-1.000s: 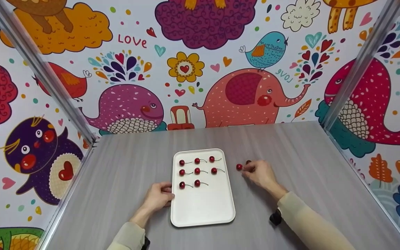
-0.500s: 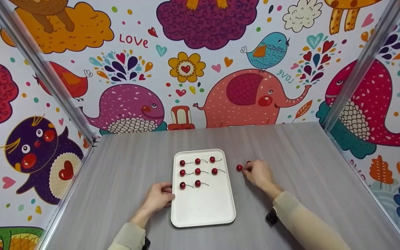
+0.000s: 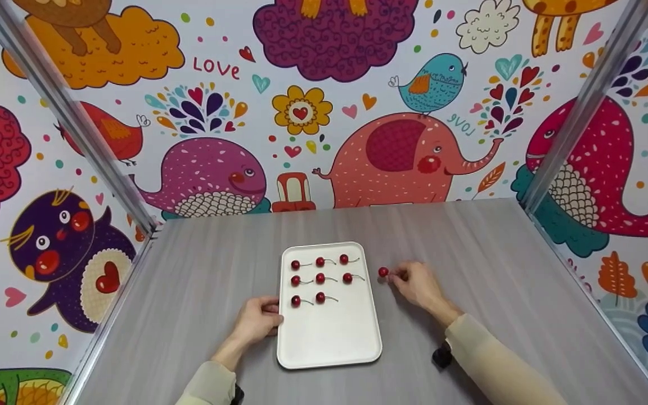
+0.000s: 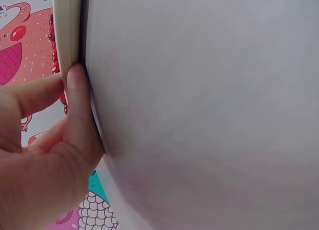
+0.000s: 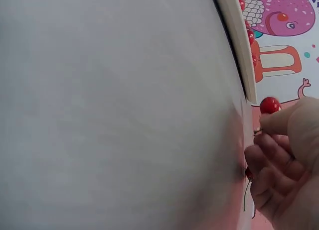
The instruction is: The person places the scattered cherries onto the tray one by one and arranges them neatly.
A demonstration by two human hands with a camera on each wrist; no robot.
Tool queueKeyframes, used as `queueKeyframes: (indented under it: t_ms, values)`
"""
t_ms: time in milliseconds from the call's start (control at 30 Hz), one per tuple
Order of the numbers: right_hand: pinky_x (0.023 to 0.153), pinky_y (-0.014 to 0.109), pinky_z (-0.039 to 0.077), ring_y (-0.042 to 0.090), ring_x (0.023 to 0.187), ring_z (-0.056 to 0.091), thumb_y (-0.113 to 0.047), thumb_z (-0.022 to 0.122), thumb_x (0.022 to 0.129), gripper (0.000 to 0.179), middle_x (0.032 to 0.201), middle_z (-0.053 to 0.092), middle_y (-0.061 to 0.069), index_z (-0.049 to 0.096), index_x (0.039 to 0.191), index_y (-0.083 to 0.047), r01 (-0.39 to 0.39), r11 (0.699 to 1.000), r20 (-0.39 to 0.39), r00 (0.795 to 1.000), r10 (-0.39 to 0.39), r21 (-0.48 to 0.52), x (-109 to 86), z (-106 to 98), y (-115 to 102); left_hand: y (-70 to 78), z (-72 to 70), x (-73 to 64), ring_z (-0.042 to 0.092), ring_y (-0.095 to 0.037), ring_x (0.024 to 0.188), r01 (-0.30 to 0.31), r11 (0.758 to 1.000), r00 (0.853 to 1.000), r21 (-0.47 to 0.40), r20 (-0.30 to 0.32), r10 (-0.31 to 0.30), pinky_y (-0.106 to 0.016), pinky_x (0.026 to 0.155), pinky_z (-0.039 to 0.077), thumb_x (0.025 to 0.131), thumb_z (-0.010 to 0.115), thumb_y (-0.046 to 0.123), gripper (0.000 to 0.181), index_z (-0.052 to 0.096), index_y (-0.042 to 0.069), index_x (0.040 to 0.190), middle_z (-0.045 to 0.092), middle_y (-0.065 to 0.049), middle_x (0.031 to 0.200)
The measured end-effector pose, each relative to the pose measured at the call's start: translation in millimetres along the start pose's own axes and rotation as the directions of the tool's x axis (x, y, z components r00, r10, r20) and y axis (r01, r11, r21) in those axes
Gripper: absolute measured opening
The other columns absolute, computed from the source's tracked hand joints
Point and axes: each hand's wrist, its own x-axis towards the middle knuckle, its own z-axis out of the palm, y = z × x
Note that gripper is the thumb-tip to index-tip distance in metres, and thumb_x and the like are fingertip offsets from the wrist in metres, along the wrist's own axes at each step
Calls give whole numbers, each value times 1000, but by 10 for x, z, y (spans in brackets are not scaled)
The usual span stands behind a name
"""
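Observation:
A white tray (image 3: 329,337) lies on the table with several red cherries (image 3: 320,278) on it, their stems pointing right. My left hand (image 3: 253,320) holds the tray's left edge; the left wrist view shows the fingertips (image 4: 76,76) against its rim. Right of the tray, my right hand (image 3: 418,286) pinches the stem of one cherry (image 3: 383,271) between thumb and finger. That held cherry (image 5: 270,105) stands out past the thumb in the right wrist view. Another cherry (image 5: 249,173) shows beyond the curled fingers there, partly covered by them; the head view hides it behind the hand.
The grey wood-grain table (image 3: 217,253) extends around the tray. Behind it rises a wall (image 3: 358,84) printed with cartoon animals. Metal posts (image 3: 127,197) stand at the table's left and right back corners.
My right hand has shifted slightly left, bringing the pinched cherry nearer the tray. The other cherry behind it has gone out of sight in the head view. My left hand stays on the tray.

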Motion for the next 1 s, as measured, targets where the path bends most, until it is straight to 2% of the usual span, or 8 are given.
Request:
queueKeyframes:
  t_ms: [200,333,467,767,900,1000]
  values:
    - [66,23,50,6,74,61,-14,88,96,6,83,79,1,86,90,-14,52,996,80,995,-58,76,-24,0,-64,3,-3,0,71,-14,86,1,1000,1000,-9,-4,-1,-28,69,66,90,70,-10,51,66,-17,140,72,-18,106]
    - [64,21,50,6,72,61,-18,89,97,4,87,81,1,88,97,-13,79,987,152,983,-101,144,-20,4,-145,7,1,6,73,-15,87,-1,1000,1000,-14,-12,1,-30,70,67,90,70,-10,51,65,-18,139,73,-21,108]
    - [63,20,50,3,72,59,-17,87,98,5,89,82,1,89,97,-13,109,981,197,970,-140,162,-8,53,-219,12,5,9,73,-16,88,4,1000,1000,-15,-17,-4,-32,71,68,90,71,-11,51,65,-18,139,73,-22,109]
    - [63,19,47,-2,70,56,-9,88,93,6,86,84,3,89,94,-14,237,963,207,944,-259,126,32,203,-377,13,-2,-3,72,-17,90,18,1000,1000,-5,-14,-18,-32,73,68,90,71,-10,52,64,-17,142,72,-20,109]
    - [66,22,52,4,75,66,-10,91,90,5,89,85,3,91,94,-14,314,948,217,923,-318,57,33,255,-413,11,-2,-2,72,-18,91,27,1000,1000,11,-16,-27,-33,75,70,92,71,-9,52,64,-16,143,71,-19,111]
    - [69,28,57,13,79,75,-13,91,90,4,90,86,2,91,95,-14,379,925,224,902,-368,-7,35,281,-435,13,-3,1,73,-18,92,28,1000,999,8,-16,-28,-34,75,70,92,71,-10,53,64,-16,143,71,-20,112]
